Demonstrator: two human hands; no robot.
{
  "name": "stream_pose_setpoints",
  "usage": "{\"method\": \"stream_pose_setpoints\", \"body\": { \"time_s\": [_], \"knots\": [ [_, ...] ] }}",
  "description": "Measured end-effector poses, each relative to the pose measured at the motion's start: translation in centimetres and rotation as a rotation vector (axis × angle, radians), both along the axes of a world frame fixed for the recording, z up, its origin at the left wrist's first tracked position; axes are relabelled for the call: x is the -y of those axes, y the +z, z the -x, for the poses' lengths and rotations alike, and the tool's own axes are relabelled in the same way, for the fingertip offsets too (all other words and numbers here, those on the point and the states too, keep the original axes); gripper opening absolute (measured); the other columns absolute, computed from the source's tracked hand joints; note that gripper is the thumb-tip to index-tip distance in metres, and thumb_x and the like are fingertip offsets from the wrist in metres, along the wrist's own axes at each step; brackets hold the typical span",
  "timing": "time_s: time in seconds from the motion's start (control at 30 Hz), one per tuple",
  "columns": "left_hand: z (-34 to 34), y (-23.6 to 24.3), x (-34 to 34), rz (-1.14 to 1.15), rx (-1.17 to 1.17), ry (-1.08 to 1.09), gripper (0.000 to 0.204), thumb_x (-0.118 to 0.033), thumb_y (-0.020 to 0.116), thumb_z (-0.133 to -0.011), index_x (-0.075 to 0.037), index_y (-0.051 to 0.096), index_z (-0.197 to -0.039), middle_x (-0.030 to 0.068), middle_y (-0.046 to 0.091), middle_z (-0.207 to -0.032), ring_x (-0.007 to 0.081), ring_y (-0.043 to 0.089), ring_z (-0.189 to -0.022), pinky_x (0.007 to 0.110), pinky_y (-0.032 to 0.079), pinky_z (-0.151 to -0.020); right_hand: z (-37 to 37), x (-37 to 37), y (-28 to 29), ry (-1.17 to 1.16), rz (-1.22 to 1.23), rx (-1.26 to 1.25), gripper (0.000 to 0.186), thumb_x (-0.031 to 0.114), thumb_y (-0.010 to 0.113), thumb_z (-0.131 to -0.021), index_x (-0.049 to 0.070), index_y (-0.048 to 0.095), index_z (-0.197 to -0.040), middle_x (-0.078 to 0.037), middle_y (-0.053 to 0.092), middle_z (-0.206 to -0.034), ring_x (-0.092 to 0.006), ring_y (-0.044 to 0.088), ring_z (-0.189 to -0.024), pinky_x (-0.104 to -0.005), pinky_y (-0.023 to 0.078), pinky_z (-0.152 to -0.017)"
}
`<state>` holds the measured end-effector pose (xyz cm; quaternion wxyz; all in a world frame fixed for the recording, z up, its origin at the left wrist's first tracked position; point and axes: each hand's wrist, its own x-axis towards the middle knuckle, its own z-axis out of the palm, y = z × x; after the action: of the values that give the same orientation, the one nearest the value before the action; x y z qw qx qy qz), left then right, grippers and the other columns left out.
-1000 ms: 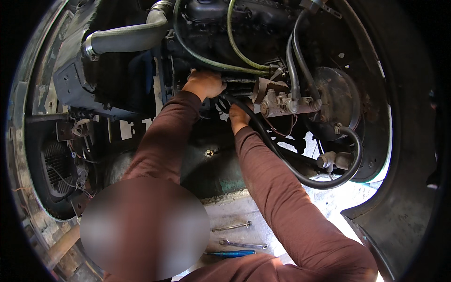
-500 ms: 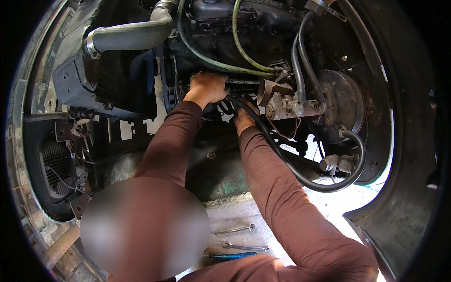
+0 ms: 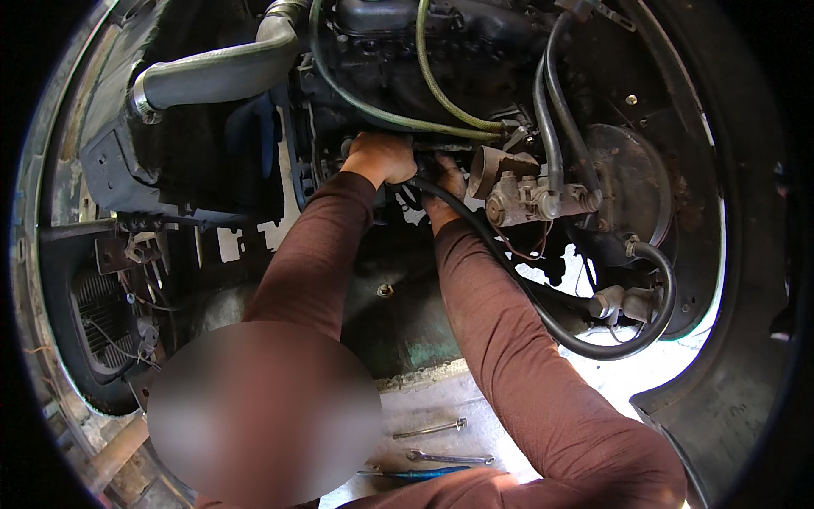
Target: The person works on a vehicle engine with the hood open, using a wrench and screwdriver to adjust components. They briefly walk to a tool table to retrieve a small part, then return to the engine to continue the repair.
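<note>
1. Here's the left hand, curled narrow against the engine, right at the visible upper end of the black hose; fingertips hidden, so its grip can't be told.
2. The right hand sits behind that hose, partly covered; can't tell its hold either.
3. Tight above: green hoses crowd in. Tight on the right: a metal cylinder.
4. Open room between the forearms, over the dark panel; beyond its lower edge lies a wrench.
</note>
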<state>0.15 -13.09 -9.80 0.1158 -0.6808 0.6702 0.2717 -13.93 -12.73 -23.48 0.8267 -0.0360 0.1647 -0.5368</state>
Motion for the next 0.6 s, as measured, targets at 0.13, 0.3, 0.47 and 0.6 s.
{"method": "stream_pose_setpoints", "body": {
  "time_s": [0.13, 0.3, 0.47, 0.6],
  "knots": [
    [0.0, -0.1, -0.3, 0.084, -0.037, 0.005, 0.051, -0.026, 0.057, -0.086, -0.010, 0.065, -0.133, 0.0185, 0.066, -0.135, 0.0372, 0.063, -0.124, 0.048, 0.051, -0.103, -1.6, -0.2, 2.0, -0.122, -0.089, -0.550, 0.035, 0.001, 0.068, -0.085, -0.003, 0.064, -0.119, -0.014, 0.070, -0.112, -0.0284, 0.068, -0.105, -0.0397, 0.053, -0.097],
    [0.3, 1.4, -0.3, 0.052, -0.056, 0.028, 0.047, -0.025, 0.056, -0.087, -0.008, 0.069, -0.129, 0.0180, 0.067, -0.133, 0.0364, 0.064, -0.123, 0.046, 0.051, -0.102, -0.7, 1.4, -4.5, -0.149, 0.369, -1.098, 0.044, 0.003, 0.069, -0.088, -0.001, 0.060, -0.131, -0.016, 0.066, -0.128, -0.0292, 0.061, -0.120, -0.0406, 0.047, -0.107],
    [-0.1, 1.3, 0.2, -0.029, -0.149, 0.106, 0.056, -0.026, 0.055, -0.088, -0.013, 0.057, -0.143, 0.0190, 0.060, -0.142, 0.0412, 0.056, -0.132, 0.054, 0.044, -0.111, -0.1, 4.0, -11.2, -0.248, 0.752, -1.505, 0.039, 0.006, 0.070, -0.084, -0.005, 0.062, -0.121, -0.016, 0.068, -0.121, -0.0245, 0.066, -0.110, -0.0349, 0.050, -0.098],
    [-0.1, 0.6, 0.0, 0.019, -0.066, 0.084, 0.043, -0.028, 0.053, -0.091, -0.009, 0.071, -0.126, 0.0174, 0.068, -0.132, 0.0362, 0.065, -0.122, 0.045, 0.051, -0.102, -0.2, 3.4, -9.7, -0.090, 0.624, -1.230, 0.048, 0.003, 0.069, -0.085, -0.003, 0.055, -0.131, -0.017, 0.063, -0.132, -0.0281, 0.060, -0.122, -0.0357, 0.043, -0.107]
  ]
}}
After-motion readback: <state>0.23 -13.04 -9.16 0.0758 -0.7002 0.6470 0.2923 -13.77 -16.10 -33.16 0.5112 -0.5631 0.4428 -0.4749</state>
